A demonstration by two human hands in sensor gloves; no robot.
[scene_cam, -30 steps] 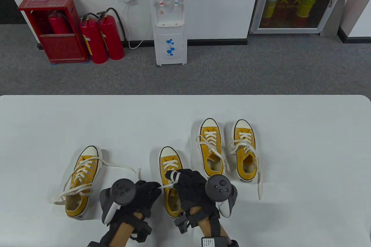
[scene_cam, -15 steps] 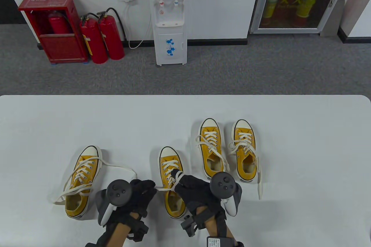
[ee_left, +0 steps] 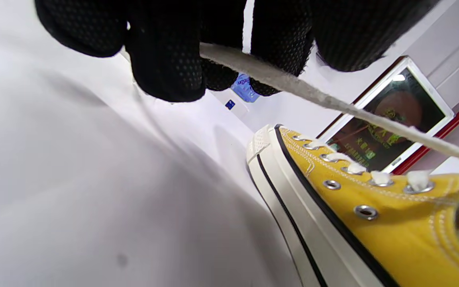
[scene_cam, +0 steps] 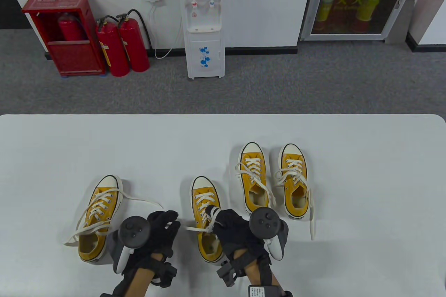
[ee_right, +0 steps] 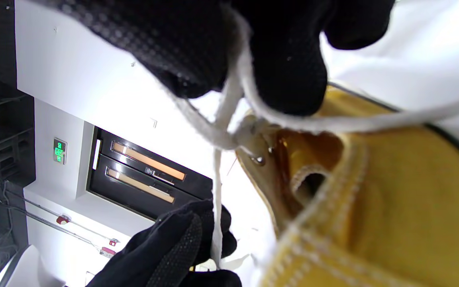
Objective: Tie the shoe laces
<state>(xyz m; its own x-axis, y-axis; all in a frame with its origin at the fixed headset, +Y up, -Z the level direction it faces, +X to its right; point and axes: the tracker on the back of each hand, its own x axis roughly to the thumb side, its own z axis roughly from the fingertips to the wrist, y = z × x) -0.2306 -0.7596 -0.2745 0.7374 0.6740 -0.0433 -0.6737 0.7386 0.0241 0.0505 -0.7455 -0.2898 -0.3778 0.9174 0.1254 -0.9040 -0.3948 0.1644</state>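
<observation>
Lower centre of the table view: the middle yellow shoe (scene_cam: 206,220) stands on the white table (scene_cam: 223,143). The right hand (scene_cam: 231,225) has a white lace (scene_cam: 213,216) looped round its curled fingers. The left hand (scene_cam: 162,229) — lower left of the shoe — pinches the lace's other end (ee_left: 293,85) between its fingertips (ee_left: 165,67). 3 other yellow shoes sit nearby.

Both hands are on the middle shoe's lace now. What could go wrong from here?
1. The left hand pinches the lace only near its free end; a hard tug could slip it out.
2. The right hand has a loop wound over a fingertip; tightening now could trap it.
3. The left shoe's loose lace trails close beside the left hand and might snag.
</observation>
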